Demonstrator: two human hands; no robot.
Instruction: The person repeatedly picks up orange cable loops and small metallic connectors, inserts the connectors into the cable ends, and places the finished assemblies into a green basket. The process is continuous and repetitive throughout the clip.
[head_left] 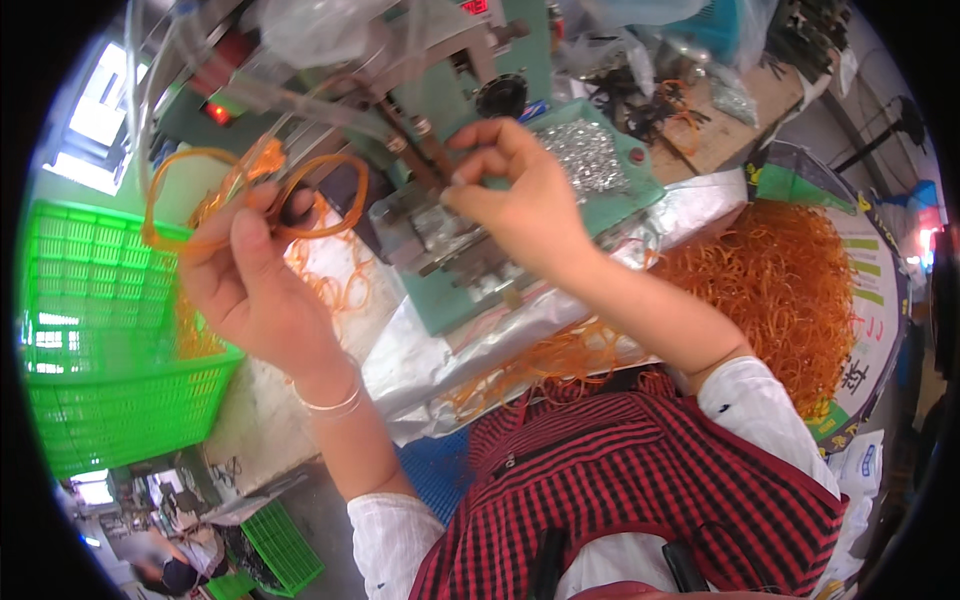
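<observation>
My left hand (262, 300) is raised left of a green bench press (440, 312), its thumb and fingers closed on orange loops (361, 195). These are thin bands that look like elastic or tubing, spread into two rings on either side of the fingers. At the press's working point, my right hand (530, 205) brings thumb and forefinger together beside the narrow upright tool (418, 150). Whatever sits between those fingertips is too small or hidden to make out. Small shiny metal pieces (585, 158) fill the green tray by that hand.
A bright green crate (120, 400) stands on the left, with orange loops heaped beside it. A large heap of loops (765, 300) rests in an open sack at right. Clear plastic bags and dark parts (650, 110) lie behind. Another person (190, 550) is far off at lower left.
</observation>
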